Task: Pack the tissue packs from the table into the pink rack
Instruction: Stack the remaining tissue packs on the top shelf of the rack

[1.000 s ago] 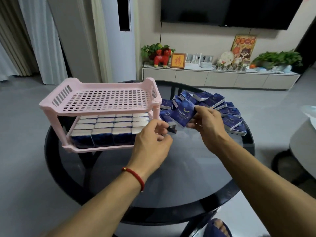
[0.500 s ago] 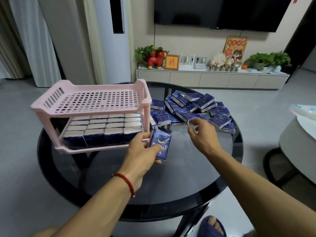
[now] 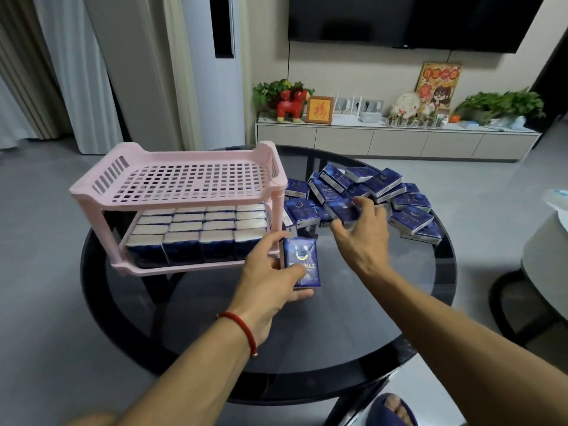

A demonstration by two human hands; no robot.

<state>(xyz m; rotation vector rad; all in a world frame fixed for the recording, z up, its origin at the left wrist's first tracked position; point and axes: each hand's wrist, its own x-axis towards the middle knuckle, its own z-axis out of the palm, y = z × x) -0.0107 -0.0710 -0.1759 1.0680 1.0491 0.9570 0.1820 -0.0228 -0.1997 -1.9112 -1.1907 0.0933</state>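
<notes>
- My left hand [image 3: 270, 284] grips one glossy blue tissue pack [image 3: 301, 261], thumb across its face; the lettering partly reads "KLE".
- It sits just in front of the pink rack [image 3: 181, 207], a slotted plastic two-tier frame whose lower shelf holds tight rows of packs.
- My right hand [image 3: 362, 238], fingers spread, touches the loose pile of packs [image 3: 381, 192] on the round dark glass table [image 3: 307, 348].

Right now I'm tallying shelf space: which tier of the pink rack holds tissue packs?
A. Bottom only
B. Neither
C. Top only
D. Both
A: the pink rack's bottom tier is lined with tissue packs, while its top tier shows only bare grid.
</notes>
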